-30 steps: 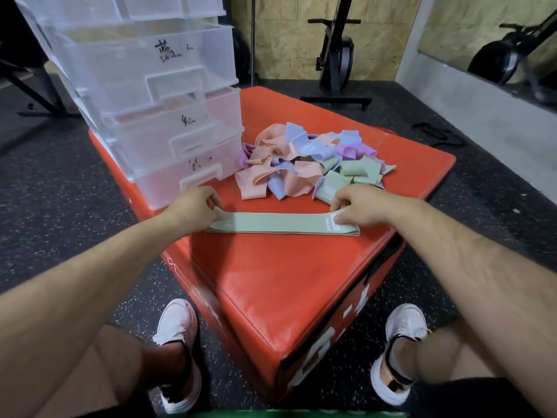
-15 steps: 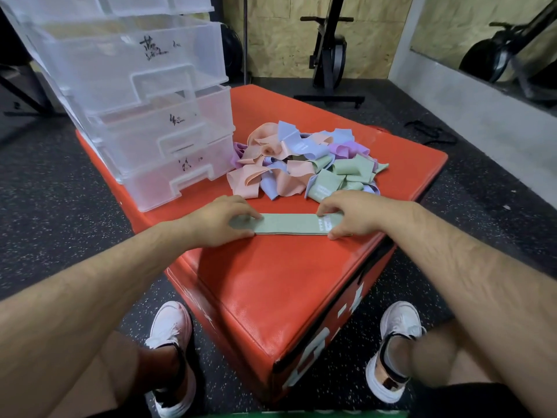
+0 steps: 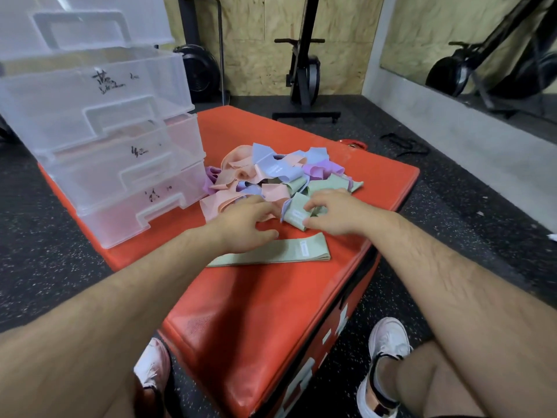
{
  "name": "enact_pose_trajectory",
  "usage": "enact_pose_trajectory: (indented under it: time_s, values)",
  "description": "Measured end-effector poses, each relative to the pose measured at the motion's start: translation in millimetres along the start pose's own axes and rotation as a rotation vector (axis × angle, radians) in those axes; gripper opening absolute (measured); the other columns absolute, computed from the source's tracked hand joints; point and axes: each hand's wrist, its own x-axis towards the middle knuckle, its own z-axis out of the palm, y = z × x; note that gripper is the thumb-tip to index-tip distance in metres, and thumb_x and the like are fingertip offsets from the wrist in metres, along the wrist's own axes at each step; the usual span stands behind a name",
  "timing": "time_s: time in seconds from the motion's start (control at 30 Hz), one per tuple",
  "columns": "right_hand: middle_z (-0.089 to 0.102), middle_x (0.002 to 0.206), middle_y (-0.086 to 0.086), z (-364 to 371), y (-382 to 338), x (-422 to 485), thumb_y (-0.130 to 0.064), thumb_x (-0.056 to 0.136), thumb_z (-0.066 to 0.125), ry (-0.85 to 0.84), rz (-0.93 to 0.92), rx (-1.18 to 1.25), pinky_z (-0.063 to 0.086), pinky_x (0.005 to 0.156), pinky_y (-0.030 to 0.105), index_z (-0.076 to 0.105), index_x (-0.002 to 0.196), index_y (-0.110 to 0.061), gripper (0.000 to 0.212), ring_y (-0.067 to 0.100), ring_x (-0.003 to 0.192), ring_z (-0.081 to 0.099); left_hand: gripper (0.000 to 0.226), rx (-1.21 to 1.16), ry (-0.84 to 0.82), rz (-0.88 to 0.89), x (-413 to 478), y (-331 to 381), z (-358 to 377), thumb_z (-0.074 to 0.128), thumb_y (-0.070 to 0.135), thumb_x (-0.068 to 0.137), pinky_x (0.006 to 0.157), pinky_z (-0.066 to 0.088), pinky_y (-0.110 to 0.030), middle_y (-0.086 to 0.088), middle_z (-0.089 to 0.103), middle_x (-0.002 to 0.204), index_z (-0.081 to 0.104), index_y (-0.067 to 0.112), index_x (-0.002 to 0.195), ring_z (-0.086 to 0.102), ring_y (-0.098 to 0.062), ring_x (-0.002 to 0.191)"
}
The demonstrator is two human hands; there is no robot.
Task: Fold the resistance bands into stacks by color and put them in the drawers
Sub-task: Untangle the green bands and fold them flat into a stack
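Observation:
A folded green band (image 3: pixel 271 255) lies flat on the red padded box (image 3: pixel 265 312), with neither hand on it. Just behind it sits a loose pile of bands (image 3: pixel 271 173) in pink, blue, purple and green. My right hand (image 3: pixel 334 214) is at the pile's near edge, its fingers and thumb pinching another green band (image 3: pixel 295 211). My left hand (image 3: pixel 244 226) hovers between the folded band and the pile with loosely bent fingers, holding nothing. The clear plastic drawer unit (image 3: pixel 105 146) stands at the left on the box, its labelled drawers pushed in.
The box's front edge drops off close to my knees and white shoes (image 3: pixel 388 342). Black exercise machines (image 3: pixel 304 73) stand on the dark rubber floor by the plywood wall behind. A mirror wall runs along the right.
Both hands have let go of the folded green band and moved forward to the pile. My right hand has taken hold of another green band.

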Motion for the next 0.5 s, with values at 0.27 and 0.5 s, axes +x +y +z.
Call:
enact_pose_trajectory:
  time_s: [0.27,0.5]
  values:
    - [0.068,0.114,-0.009,-25.2,0.0,3.9,-0.023,0.09,0.068,0.289,-0.143,0.181,0.041,0.101,0.029,0.072,0.109,-0.021,0.019,0.012,0.112,0.055,0.035,-0.172,0.191,-0.06,44.1,19.2,0.4,0.066,0.026,0.087,0.09,0.051,-0.036,0.006,0.053,0.119,0.057,0.03,0.121,0.059,-0.012,0.094]
    - [0.07,0.098,-0.016,-49.6,-23.1,-5.0,-0.006,0.084,0.069,0.512,-0.249,0.569,0.041,0.079,0.01,0.074,0.098,-0.021,0.021,-0.005,0.095,0.06,0.019,-0.361,0.413,-0.025,56.2,38.0,-31.4,0.065,0.033,0.094,0.071,0.048,-0.017,0.013,0.063,0.096,0.065,0.03,0.113,0.06,-0.005,0.081]
